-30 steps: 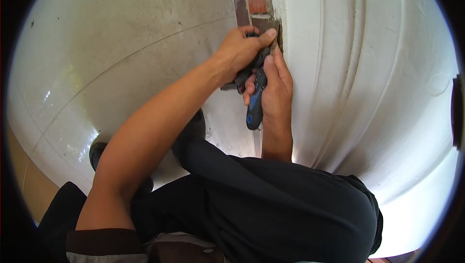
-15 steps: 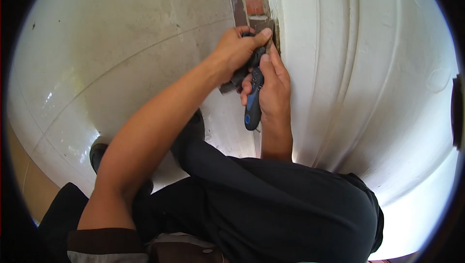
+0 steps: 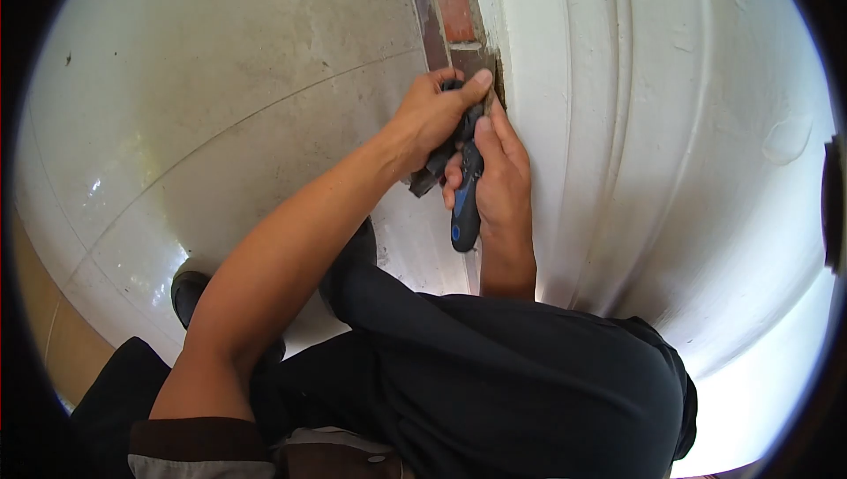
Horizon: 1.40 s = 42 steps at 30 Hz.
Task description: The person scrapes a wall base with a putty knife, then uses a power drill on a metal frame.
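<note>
My right hand (image 3: 505, 170) is closed round the black-and-blue handle (image 3: 465, 205) of a hand tool, thumb along its upper end and forefinger stretched up beside the wall's foot. The tool's working end is hidden by my hands. Close beside it, my left hand (image 3: 434, 117) is closed on a dark, black object (image 3: 438, 159) whose lower end sticks out beneath the palm; its kind I cannot tell. My left thumb tip meets my right forefinger over a dark gap (image 3: 500, 82) between the floor border and the white wall.
A strip of dark and red tiles (image 3: 454, 3) runs along the foot of the white moulded wall (image 3: 600, 126). Pale floor tiles (image 3: 256, 38) lie to the left. My bent knee in dark trousers (image 3: 529, 364) is below, and a dark shoe (image 3: 188, 289) stands at the left.
The view has shifted slightly, so hands and tiles sit a little lower. The lower end of the dark object in my left hand has tilted a little. Both grips stay the same.
</note>
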Tool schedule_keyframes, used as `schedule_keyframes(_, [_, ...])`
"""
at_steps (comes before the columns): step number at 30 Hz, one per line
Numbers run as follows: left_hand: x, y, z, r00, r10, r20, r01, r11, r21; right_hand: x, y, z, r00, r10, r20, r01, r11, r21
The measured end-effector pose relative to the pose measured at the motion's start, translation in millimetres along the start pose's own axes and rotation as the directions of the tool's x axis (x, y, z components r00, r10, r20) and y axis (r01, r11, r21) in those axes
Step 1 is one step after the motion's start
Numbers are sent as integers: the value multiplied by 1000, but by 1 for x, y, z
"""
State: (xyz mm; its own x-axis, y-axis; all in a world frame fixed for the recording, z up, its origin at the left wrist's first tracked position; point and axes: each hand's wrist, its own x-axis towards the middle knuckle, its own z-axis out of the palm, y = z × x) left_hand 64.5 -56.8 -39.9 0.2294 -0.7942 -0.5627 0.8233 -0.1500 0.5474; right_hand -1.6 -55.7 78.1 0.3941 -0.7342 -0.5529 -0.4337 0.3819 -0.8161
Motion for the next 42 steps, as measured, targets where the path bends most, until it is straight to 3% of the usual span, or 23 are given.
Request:
schedule_keyframes(3, [-21, 52, -12, 962, -231, 146, 233, 973, 4, 5, 3, 2, 1000, 21, -23, -21, 1000, 6])
schedule_keyframes(6, [-24, 34, -2, 988, -101, 119, 101, 995, 9, -1, 3, 0, 999, 22, -26, -21, 1000, 13])
schedule_keyframes(7, [-21, 27, 3, 999, -22, 40, 21, 1000, 16, -5, 4, -3, 1000, 16, -13, -16, 1000, 17])
schedule_keyframes(10, [-26, 52, -8, 970, -194, 149, 197, 980, -7, 2, 3, 3, 1000, 18, -24, -18, 1000, 14])
schedule_keyframes(18, [-21, 31, 0, 998, -33, 60, 28, 997, 78, -2, 4, -2, 1000, 8, -5, -8, 999, 45])
schedule_keyframes(19, [-26, 51, -4, 979, -186, 79, 185, 983, 22, 1, 2, 3, 1000, 17, -18, -16, 999, 32])
schedule_keyframes(20, [-28, 47, -2, 977, -194, 85, 192, 981, 32, 2, 1, 5, 999, 22, -28, -22, 1000, 18])
schedule_keyframes(22, [-29, 50, -3, 979, -183, 86, 178, 982, 62, 0, 2, 5, 999, 10, -30, -9, 999, 33])
schedule_keyframes(23, [-23, 35, -1, 993, -63, 99, 56, 996, 64, -6, 2, 2, 1000, 7, -27, -6, 999, 34])
schedule_keyframes(26, [-18, 30, 2, 997, 48, 61, -51, 997, 53, 0, 1, 0, 1000, -20, -8, 20, 999, 43])
schedule_keyframes(27, [-24, 49, 0, 991, -97, 93, 95, 995, 25, 4, 1, 4, 1000, -22, -17, 22, 999, 41])
schedule_keyframes(30, [-28, 54, -2, 980, -168, 107, 164, 985, 44, 2, -1, 3, 1000, -12, -26, 12, 1000, 9])
schedule_keyframes(31, [-25, 43, 0, 993, -51, 106, 42, 996, 84, -3, -1, 2, 1000, -15, -25, 15, 1000, 15])
schedule_keyframes(34, [-21, 36, 3, 997, 37, 68, -44, 994, 98, 2, -4, 4, 999, -13, -37, 13, 1000, 13])
schedule_keyframes(38, [-26, 55, -4, 985, -129, 116, 124, 991, 45, 4, 1, 6, 999, -10, -48, 11, 1000, 26])
schedule_keyframes(42, [-24, 42, 4, 998, 21, 62, -28, 992, 119, -1, -1, 1, 999, -35, -23, 35, 999, 28])
